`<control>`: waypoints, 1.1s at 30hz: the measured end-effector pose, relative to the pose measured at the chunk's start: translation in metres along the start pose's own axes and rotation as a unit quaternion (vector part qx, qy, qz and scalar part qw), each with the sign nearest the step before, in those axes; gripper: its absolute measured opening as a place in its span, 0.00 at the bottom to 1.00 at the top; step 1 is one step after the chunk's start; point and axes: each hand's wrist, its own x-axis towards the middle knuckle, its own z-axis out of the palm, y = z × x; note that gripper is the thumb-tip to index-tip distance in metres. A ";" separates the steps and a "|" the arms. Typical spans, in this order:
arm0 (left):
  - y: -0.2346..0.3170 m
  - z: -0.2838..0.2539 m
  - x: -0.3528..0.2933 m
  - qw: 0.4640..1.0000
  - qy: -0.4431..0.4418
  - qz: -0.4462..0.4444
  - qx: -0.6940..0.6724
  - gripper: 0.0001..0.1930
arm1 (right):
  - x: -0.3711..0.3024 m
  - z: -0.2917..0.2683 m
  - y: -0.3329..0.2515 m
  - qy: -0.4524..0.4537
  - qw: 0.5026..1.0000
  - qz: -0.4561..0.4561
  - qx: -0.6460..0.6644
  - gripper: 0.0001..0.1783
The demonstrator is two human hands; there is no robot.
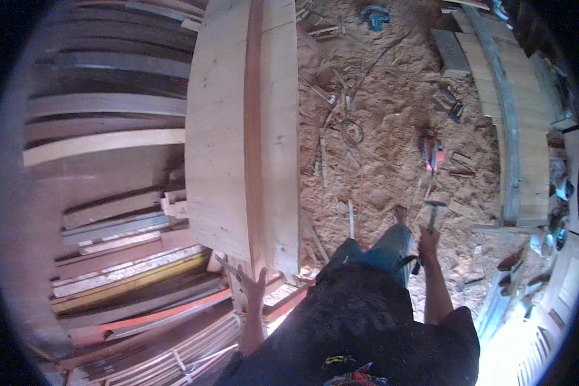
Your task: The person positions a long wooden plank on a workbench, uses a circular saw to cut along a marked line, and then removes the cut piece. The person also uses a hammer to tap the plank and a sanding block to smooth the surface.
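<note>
Our right hand (429, 241) grips a grey-headed hammer (435, 209) mid-handle, probably for control, our left hand (253, 287) spread wide by the long pale wooden panel's (219, 128) near edge.

The person wears a dark short-sleeved shirt (373, 309) and bluish trousers (391, 246).

Cannot see far ends of long board (219, 128) and brown strip (253, 116), cut off at upper edge. Cannot see middle of hammer (433, 215), hidden inside right hand (429, 242). Cannot identify thin piece (227, 266) near left hand (254, 287): too small.
</note>
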 end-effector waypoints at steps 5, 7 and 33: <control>-0.069 0.043 -0.022 0.979 -0.091 0.001 -0.184 0.27 | -0.071 0.081 -0.049 -0.071 0.973 -0.180 -0.128 0.13; -0.072 0.062 -0.018 0.952 -0.093 -0.003 -0.290 0.21 | -0.085 0.108 -0.044 -0.035 0.924 -0.321 -0.206 0.19; -0.020 -0.062 -0.006 0.769 -0.290 -0.010 -0.570 0.24 | -0.347 0.245 -0.059 -0.313 0.693 -0.542 -0.358 0.13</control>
